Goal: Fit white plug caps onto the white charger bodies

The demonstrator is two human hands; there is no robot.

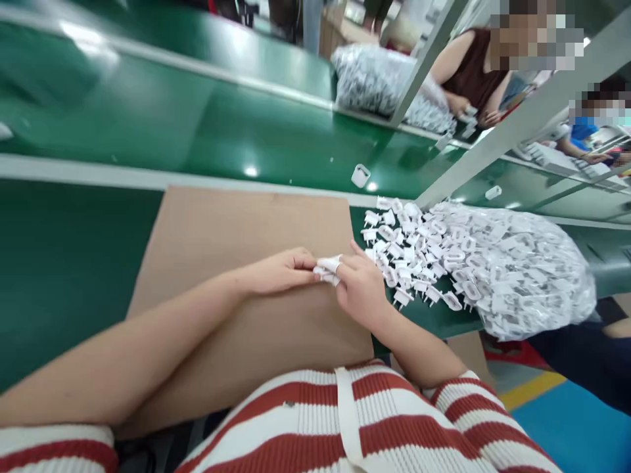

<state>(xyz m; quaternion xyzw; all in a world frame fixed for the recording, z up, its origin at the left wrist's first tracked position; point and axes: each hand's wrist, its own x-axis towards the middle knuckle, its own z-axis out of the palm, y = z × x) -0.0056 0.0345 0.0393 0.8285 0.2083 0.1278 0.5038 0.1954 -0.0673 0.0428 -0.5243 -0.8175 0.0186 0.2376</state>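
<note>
Some blurred white material (327, 265) obscures whether left hand (282, 270) and right hand (363, 288) fingers (349, 267) grip anything.

Your left hand (284, 269) and right hand (362, 289) share at least one white piece (325, 273) over one cardboard sheet (256, 223). Past the sheet's right edge you have one uncountable pile (395, 250) and one filled bag (539, 272); beyond its far right corner, two loose pieces (361, 176) on one belt (158, 118).

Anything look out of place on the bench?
Two strays, maybe: one white piece and a second white piece lie on the green strip, apart from the loose heap by the bag. Could be deliberate.
</note>
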